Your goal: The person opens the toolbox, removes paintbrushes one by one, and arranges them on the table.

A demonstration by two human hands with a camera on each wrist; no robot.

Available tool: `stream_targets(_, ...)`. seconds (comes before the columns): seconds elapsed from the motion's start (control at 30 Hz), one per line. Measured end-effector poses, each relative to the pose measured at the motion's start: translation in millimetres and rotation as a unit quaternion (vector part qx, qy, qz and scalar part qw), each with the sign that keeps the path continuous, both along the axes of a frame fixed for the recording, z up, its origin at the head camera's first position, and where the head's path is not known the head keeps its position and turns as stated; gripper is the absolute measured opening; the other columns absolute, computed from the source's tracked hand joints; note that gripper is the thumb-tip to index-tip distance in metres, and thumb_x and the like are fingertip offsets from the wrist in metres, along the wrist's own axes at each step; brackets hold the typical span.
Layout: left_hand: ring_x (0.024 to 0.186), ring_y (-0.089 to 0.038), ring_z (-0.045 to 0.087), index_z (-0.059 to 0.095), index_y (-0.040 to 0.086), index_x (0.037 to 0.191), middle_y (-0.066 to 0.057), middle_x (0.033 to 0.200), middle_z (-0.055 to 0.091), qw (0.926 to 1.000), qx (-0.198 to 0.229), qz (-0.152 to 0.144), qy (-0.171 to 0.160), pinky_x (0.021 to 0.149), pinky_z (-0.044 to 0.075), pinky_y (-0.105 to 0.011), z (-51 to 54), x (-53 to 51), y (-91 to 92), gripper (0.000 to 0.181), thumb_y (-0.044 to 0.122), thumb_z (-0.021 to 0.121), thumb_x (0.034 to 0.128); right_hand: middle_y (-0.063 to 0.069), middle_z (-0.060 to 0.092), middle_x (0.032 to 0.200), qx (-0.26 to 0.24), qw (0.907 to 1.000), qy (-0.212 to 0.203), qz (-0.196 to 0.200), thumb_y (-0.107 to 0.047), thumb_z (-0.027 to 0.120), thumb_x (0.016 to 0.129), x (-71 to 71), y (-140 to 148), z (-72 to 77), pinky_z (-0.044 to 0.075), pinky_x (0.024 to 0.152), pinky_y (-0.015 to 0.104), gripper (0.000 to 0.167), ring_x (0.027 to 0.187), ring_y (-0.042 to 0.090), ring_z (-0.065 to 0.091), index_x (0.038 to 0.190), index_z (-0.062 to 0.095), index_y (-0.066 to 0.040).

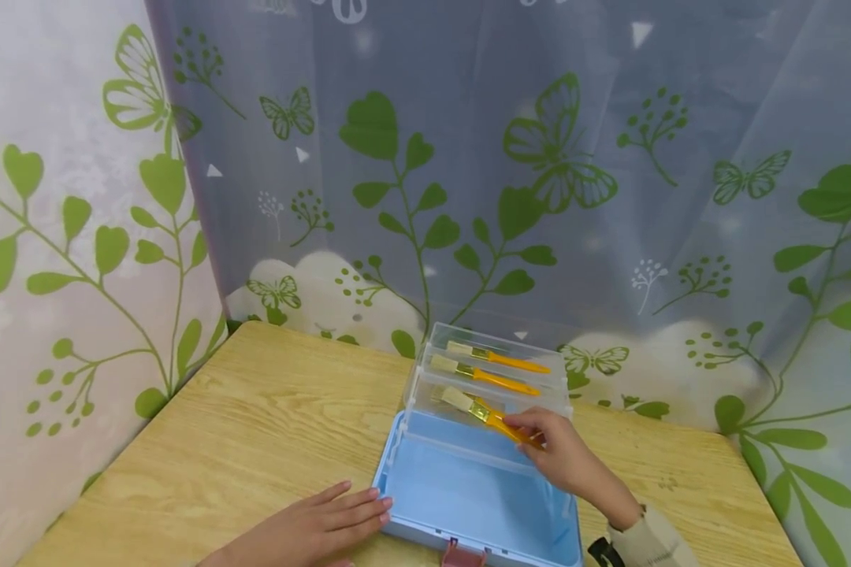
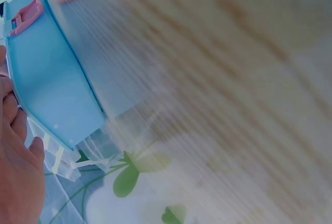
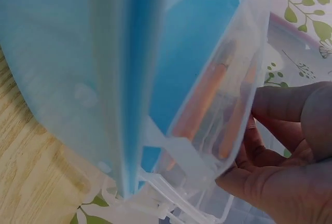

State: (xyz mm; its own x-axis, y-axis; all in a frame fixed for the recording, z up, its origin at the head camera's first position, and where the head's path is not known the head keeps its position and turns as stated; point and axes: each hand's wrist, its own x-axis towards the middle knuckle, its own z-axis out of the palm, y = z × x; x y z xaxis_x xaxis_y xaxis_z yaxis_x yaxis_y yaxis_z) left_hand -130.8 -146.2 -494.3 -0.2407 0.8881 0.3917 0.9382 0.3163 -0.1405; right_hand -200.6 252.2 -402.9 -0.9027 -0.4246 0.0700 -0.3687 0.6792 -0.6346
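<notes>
A blue toolbox (image 1: 468, 496) stands open on the table, its clear tiered trays (image 1: 425, 394) raised at the back. My right hand (image 1: 563, 457) pinches the orange handle of the front paintbrush (image 1: 492, 417), whose pale bristles point back left. Behind it, a middle paintbrush (image 1: 492, 378) and a rear paintbrush (image 1: 503, 359) lie in the upper trays. In the right wrist view, clear plastic stands between the camera and the brushes, and my fingers (image 3: 275, 141) are by the tray's edge. My left hand (image 1: 319, 520) lies with straight fingers, its fingertips touching the box's left front side.
A pink latch (image 1: 463, 554) is on the box's front. The wood-grain table (image 1: 276, 409) extends left and right of the box. Leaf-and-butterfly printed curtains (image 1: 425, 157) rise behind and at the left.
</notes>
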Motion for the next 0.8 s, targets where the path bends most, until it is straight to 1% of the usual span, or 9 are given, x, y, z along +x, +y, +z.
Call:
stream_targets(0.17, 0.155, -0.017, 0.024, 0.036, 0.007, 0.159, -0.007, 0.163, 0.039, 1.0, 0.004, 0.001, -0.006, 0.127, -0.001, -0.027, 0.3, 1.3, 0.5, 0.068, 0.035, 0.061, 0.1024, 0.015, 0.069, 0.12, -0.008, 0.9999, 0.006, -0.009, 0.011, 0.066, 0.091, 5.2, 4.1, 3.4, 0.057, 0.076, 0.027, 0.038, 0.099, 0.027, 0.066, 0.126, 0.07, -0.001)
stream_targets(0.4, 0.156, -0.017, 0.021, 0.033, 0.007, 0.16, -0.008, 0.163, 0.038, 1.0, -0.006, 0.006, -0.004, 0.126, -0.003, -0.028, -0.1, 1.9, -0.4, 0.069, 0.035, 0.061, 0.1025, 0.014, 0.069, 0.116, -0.027, 0.9994, 0.014, -0.015, 0.011, 0.067, 0.09, 13.3, 7.3, 6.8, 0.057, 0.077, 0.025, 0.038, 0.099, 0.028, 0.067, 0.126, 0.07, 0.0)
stream_targets(0.5, 0.155, -0.018, 0.024, 0.033, 0.007, 0.16, -0.008, 0.163, 0.037, 0.9999, -0.006, 0.008, -0.008, 0.126, -0.003, -0.028, 0.2, 2.2, -0.5, 0.07, 0.035, 0.062, 0.1019, 0.013, 0.069, 0.116, -0.031, 0.9991, 0.019, -0.021, 0.011, 0.067, 0.09, 16.0, 9.3, 6.1, 0.057, 0.077, 0.025, 0.038, 0.099, 0.027, 0.068, 0.126, 0.07, 0.0)
stream_targets(0.63, 0.153, -0.02, 0.031, 0.032, 0.008, 0.16, -0.007, 0.165, 0.035, 0.9998, -0.006, 0.009, -0.017, 0.127, -0.002, -0.027, 1.2, 2.5, -0.8, 0.07, 0.033, 0.062, 0.102, 0.013, 0.069, 0.116, -0.043, 0.9982, 0.019, -0.039, 0.011, 0.068, 0.089, 21.0, 11.1, 6.6, 0.057, 0.076, 0.024, 0.039, 0.097, 0.025, 0.068, 0.126, 0.07, 0.0)
stream_targets(0.7, 0.152, -0.02, 0.032, 0.032, 0.008, 0.161, -0.007, 0.165, 0.034, 0.9997, -0.008, 0.009, -0.023, 0.126, -0.003, -0.027, 1.6, 2.9, -0.8, 0.07, 0.033, 0.061, 0.1024, 0.013, 0.069, 0.115, -0.048, 0.9974, 0.022, -0.049, 0.012, 0.069, 0.088, 23.9, 12.1, 7.1, 0.057, 0.076, 0.024, 0.039, 0.096, 0.024, 0.068, 0.125, 0.07, 0.0)
stream_targets(0.8, 0.153, -0.02, 0.03, 0.03, 0.008, 0.161, -0.007, 0.166, 0.032, 0.9993, -0.012, 0.008, -0.035, 0.126, -0.003, -0.026, 2.1, 3.4, -0.7, 0.069, 0.032, 0.06, 0.1032, 0.011, 0.07, 0.113, -0.056, 0.9963, 0.028, -0.059, 0.013, 0.069, 0.088, 27.7, 14.6, 8.0, 0.058, 0.075, 0.024, 0.04, 0.095, 0.023, 0.069, 0.125, 0.07, -0.001)
